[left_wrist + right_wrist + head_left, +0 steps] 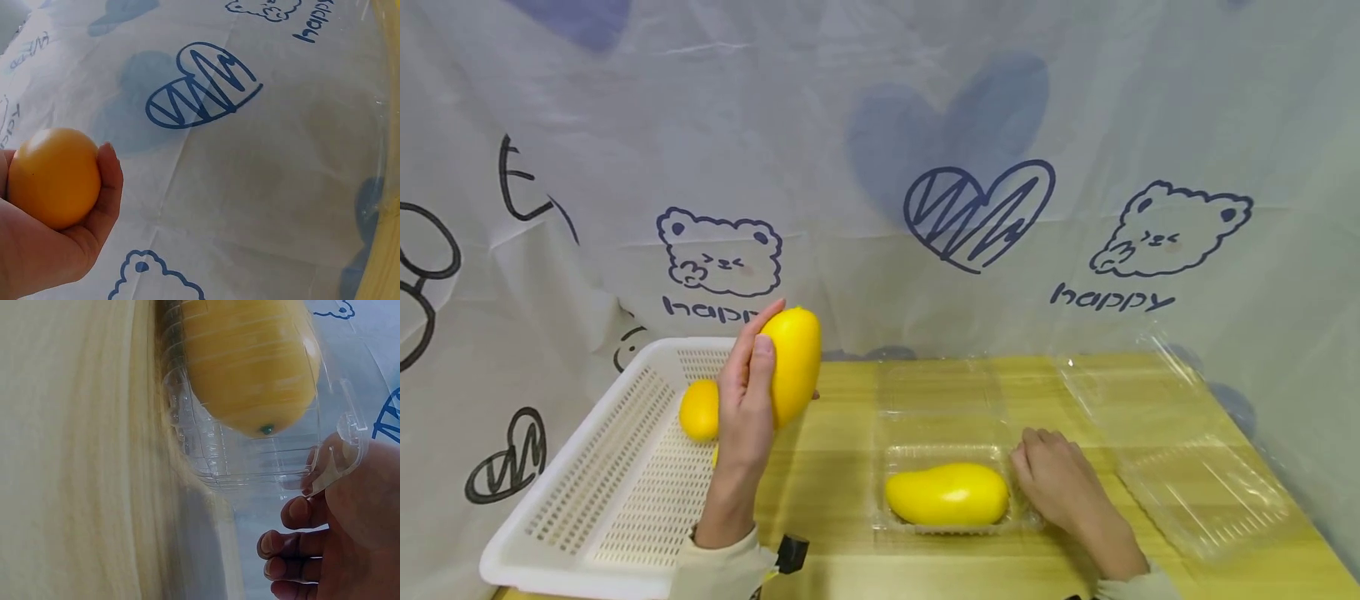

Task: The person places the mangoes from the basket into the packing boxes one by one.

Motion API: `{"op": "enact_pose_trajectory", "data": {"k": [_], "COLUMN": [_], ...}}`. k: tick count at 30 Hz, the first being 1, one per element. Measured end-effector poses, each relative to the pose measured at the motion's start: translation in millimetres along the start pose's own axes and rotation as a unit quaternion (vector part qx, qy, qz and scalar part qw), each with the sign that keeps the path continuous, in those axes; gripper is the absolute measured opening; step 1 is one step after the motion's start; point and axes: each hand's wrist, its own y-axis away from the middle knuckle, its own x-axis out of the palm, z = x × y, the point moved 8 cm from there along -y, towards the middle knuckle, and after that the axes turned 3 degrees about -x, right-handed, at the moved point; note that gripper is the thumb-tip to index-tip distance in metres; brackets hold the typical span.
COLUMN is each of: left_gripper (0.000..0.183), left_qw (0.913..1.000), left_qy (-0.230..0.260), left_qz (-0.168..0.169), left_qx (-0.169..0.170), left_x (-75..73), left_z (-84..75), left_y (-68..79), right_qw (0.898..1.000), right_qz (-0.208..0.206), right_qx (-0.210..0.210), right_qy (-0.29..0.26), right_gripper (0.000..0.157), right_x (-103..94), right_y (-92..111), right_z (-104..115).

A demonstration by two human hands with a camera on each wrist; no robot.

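My left hand (747,417) grips a yellow mango (799,365), raised upright above the right side of a white basket (561,533). In the left wrist view, fingers and thumb wrap around this mango (56,178). Another mango (698,410) lies in the basket, partly behind the left hand. A second mango (953,494) lies sideways in an opened clear plastic box (917,455), whose lid is folded back. My right hand (1067,483) is at the box's right side. Up close, its thumb and forefinger pinch the rim corner while the other fingers curl.
Another open clear plastic box (1213,492) lies on the right of the wooden table (835,500). A pale printed cloth (865,300) hangs behind the table and along its sides. The basket takes up the table's left end.
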Motion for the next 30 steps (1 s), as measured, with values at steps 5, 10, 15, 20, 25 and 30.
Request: {"op": "enact_pose_trajectory", "data": {"k": [5,10,15,20,25,30], "left_gripper": [0.044,0.048,0.049,0.047,0.044,0.046], "left_qw": [0.9985,0.9872,0.9699,0.9374,0.8938,0.8907], "left_qy": [0.025,0.099,0.177,0.284,0.376,0.365], "left_qz": [0.019,0.072,0.103,0.109,0.129,0.135], "left_qx": [-0.044,-0.102,-0.131,-0.169,-0.208,-0.235], "left_x": [1.6,15.0,26.2,34.1,42.8,49.6], "left_z": [14.7,30.4,38.8,46.4,53.1,61.2], "left_y": [-0.2,-2.5,-2.0,1.4,4.2,7.3], "right_qw": [1.000,1.000,1.000,1.000,1.000,1.000], "right_qz": [-0.008,-0.009,-0.008,-0.007,-0.008,-0.008], "right_qx": [-0.006,-0.006,-0.006,-0.010,-0.010,-0.007], "right_qy": [0.003,0.008,0.006,0.006,0.004,0.001], "right_gripper": [0.027,0.027,0.027,0.031,0.031,0.030], "right_x": [-3.4,-5.4,-2.9,-0.5,2.2,3.1], "right_y": [3,2,1,0,0,0], "right_z": [-1,-2,-2,-1,-1,-1]}}
